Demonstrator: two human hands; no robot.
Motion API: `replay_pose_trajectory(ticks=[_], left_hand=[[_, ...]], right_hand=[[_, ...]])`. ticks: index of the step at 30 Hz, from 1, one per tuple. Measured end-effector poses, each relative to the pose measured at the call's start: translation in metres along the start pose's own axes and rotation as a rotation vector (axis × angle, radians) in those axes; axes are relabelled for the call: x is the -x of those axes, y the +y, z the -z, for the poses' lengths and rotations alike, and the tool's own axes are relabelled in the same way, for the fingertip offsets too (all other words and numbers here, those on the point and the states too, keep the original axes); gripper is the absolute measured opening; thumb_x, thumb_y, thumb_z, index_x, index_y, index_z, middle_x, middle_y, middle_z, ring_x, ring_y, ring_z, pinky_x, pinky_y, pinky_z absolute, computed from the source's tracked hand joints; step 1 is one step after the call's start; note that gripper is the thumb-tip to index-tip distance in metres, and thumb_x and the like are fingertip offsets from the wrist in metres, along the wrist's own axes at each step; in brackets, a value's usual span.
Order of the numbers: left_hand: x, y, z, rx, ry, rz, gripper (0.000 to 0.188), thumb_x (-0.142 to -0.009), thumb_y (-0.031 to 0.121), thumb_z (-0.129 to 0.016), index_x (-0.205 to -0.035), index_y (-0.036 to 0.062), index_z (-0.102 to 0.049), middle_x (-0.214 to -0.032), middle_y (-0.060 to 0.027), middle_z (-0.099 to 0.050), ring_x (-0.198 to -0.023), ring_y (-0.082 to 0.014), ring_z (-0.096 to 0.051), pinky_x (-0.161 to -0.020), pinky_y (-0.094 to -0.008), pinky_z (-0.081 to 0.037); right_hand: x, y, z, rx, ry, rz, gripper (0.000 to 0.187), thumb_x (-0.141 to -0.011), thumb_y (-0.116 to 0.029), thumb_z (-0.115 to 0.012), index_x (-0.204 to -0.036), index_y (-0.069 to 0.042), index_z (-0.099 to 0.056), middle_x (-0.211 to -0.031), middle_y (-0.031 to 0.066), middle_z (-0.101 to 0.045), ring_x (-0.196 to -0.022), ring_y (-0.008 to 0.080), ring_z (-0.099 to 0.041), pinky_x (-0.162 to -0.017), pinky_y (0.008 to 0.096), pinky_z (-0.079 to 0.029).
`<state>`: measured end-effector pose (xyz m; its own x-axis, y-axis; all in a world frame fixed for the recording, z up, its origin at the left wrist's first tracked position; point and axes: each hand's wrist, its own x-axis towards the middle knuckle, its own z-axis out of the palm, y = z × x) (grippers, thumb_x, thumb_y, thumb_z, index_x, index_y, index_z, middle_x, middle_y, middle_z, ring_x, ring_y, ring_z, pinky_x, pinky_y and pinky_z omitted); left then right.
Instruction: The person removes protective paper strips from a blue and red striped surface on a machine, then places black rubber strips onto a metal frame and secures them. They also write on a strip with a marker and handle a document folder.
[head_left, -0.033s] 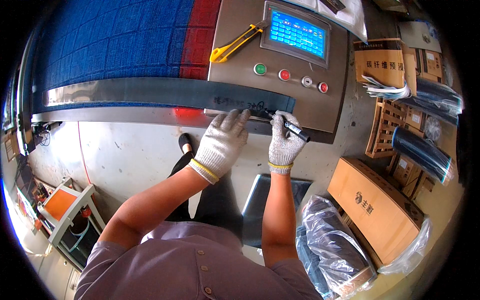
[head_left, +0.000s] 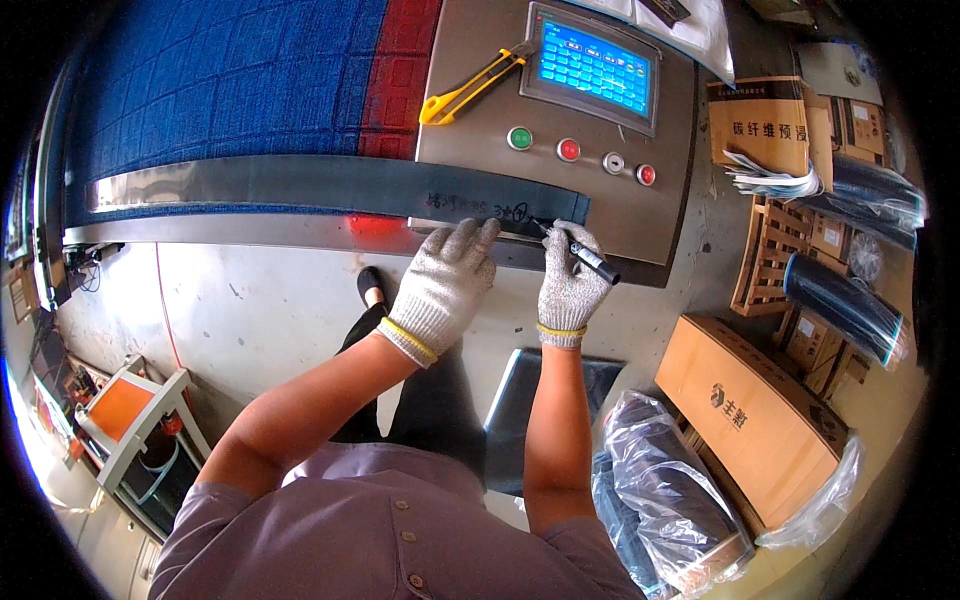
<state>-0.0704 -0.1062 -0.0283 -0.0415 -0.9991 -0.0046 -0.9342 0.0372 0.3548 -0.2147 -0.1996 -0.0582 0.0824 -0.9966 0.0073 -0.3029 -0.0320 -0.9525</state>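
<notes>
A long, dark, glossy strip (head_left: 350, 185) lies across the front of the machine, with handwritten marks near its right end. My right hand (head_left: 573, 275), in a pale knitted glove with a yellow cuff, grips a black marker pen (head_left: 597, 264). The pen slants, its tip at the strip beside the marks. My left hand (head_left: 446, 285), gloved alike, has its fingers stretched out, the tips at the strip's near edge below the writing. A yellow utility knife (head_left: 472, 88) rests on the metal panel beyond the strip.
The metal control panel (head_left: 480, 160) carries a lit touchscreen (head_left: 594, 66) and several round buttons. Left of it spreads a blue textured surface (head_left: 230, 80) with a red band (head_left: 397, 85). Cardboard boxes (head_left: 750, 415), plastic-wrapped rolls (head_left: 670, 480) and a wooden pallet (head_left: 770, 250) stand at right.
</notes>
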Motion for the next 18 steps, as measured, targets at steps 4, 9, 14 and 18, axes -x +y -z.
replay_pose_trajectory(ticks=[4,9,14,18], left_hand=[[-0.002,0.003,0.002,0.037,0.023,0.047,0.022,-0.083,0.025,-0.064,-0.095,0.0069,-0.066,-0.133,-0.0142,-0.054,-0.121,-0.0327,-0.051,-0.101,-0.0471,-0.039],[0.000,0.011,0.022,0.303,-0.124,0.244,0.024,-0.083,0.028,-0.065,-0.093,0.0068,-0.065,-0.098,-0.0151,-0.065,-0.097,-0.0338,-0.062,-0.086,-0.0455,-0.047],[-0.001,0.013,0.013,0.589,-0.206,0.299,0.032,-0.083,0.034,-0.068,-0.099,0.0068,-0.065,-0.090,-0.0169,-0.066,-0.085,-0.0367,-0.063,-0.074,-0.0446,-0.050],[-0.005,0.017,0.021,0.618,-0.238,0.156,0.040,-0.082,0.037,-0.070,-0.105,0.0048,-0.064,-0.088,-0.0200,-0.065,-0.082,-0.0376,-0.064,-0.071,-0.0439,-0.050]], right_hand=[[0.006,-0.012,0.010,-0.044,-0.005,0.002,0.006,-0.087,0.002,-0.065,-0.092,0.001,-0.066,-0.089,0.0065,-0.067,-0.080,0.0145,-0.063,-0.075,0.0287,-0.051],[0.028,-0.039,0.027,-0.307,-0.059,-0.173,0.010,-0.091,-0.003,-0.061,-0.100,-0.002,-0.059,-0.081,0.0019,-0.057,-0.073,0.0104,-0.056,-0.069,0.0257,-0.049],[0.043,-0.033,0.045,-0.343,-0.146,-0.323,0.008,-0.093,-0.007,-0.060,-0.100,-0.004,-0.059,-0.083,0.0019,-0.056,-0.069,0.0093,-0.053,-0.066,0.0246,-0.048],[0.039,-0.052,0.051,-0.449,-0.282,-0.470,0.016,-0.090,-0.004,-0.063,-0.105,-0.003,-0.057,-0.088,0.0006,-0.058,-0.072,0.0091,-0.053,-0.064,0.0249,-0.045]])
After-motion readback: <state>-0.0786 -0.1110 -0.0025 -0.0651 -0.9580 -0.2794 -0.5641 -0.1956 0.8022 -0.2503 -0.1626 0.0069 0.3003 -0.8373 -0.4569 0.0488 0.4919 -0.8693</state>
